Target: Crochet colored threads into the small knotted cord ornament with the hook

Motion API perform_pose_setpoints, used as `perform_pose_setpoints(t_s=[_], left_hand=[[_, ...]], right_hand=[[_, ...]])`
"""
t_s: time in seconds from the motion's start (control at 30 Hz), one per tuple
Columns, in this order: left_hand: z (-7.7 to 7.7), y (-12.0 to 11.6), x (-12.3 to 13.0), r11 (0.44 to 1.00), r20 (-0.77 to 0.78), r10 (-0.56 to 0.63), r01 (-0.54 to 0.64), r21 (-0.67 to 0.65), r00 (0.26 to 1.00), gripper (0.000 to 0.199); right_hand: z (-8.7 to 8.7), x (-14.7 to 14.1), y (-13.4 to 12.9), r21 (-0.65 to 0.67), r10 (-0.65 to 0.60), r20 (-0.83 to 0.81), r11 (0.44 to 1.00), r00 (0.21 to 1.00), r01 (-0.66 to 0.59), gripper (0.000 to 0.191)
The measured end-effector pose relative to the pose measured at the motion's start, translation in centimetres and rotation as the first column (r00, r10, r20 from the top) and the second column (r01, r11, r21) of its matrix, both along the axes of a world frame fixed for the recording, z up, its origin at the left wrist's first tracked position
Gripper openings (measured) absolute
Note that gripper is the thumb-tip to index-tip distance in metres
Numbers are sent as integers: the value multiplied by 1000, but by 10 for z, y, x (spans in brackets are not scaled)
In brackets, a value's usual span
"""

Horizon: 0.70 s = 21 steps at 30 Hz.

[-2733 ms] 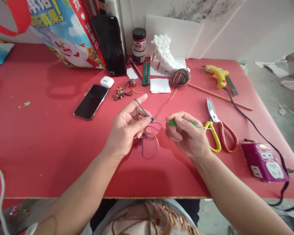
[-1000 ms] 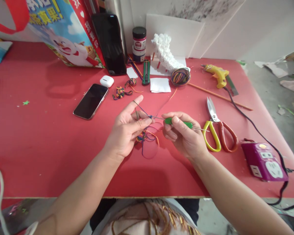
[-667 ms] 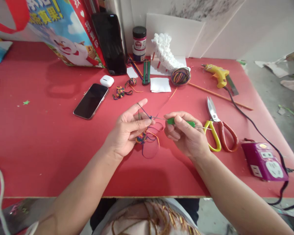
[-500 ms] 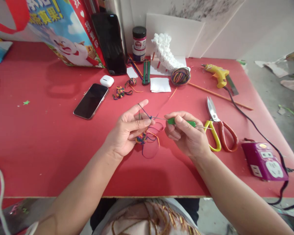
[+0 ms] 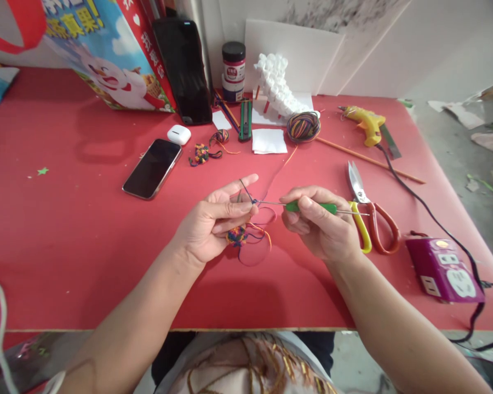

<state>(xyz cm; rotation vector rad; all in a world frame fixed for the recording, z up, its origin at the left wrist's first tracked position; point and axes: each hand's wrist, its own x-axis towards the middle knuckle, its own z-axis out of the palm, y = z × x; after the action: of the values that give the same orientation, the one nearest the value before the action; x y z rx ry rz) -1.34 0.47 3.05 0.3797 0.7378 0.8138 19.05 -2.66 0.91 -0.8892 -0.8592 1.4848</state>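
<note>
My right hand (image 5: 322, 224) grips a crochet hook (image 5: 331, 208) by its green handle. The hook's thin metal tip points left and meets a small dark loop of yarn at the fingertips of my left hand (image 5: 207, 224). Thumb and fingers of that hand pinch the crocheted piece (image 5: 237, 236), multicoloured and partly hidden below them. A dark strand runs up over my raised left index finger. Loose yarn ends curl beneath. From the yarn ball (image 5: 303, 127) at the back, an orange strand trails toward my hands.
Scissors (image 5: 358, 189) lie just right of my right hand, with a glue gun (image 5: 367, 125) and a purple power socket (image 5: 443, 268) beyond. On the left lie a phone (image 5: 152, 169) and a white earphone case (image 5: 179, 134). Another small crocheted piece (image 5: 201, 155) and a green cutter (image 5: 245, 120) are further back.
My right hand has moved a little to the right with the crochet hook, drawing its tip back. My left index finger has shifted slightly right and down.
</note>
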Motion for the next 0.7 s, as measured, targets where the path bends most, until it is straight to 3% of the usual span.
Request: perform_pose_setpoints(t_s=[0.33, 0.7], left_hand=[[-3, 1, -3, 993, 77, -65, 73, -94, 995, 55], [-2, 1, -3, 995, 44, -41, 45, -88, 998, 70]], right_hand=[[0, 4, -1, 25, 42, 3, 999, 999, -42, 20], [-1, 4, -1, 54, 15, 41, 998, 999, -17, 18]])
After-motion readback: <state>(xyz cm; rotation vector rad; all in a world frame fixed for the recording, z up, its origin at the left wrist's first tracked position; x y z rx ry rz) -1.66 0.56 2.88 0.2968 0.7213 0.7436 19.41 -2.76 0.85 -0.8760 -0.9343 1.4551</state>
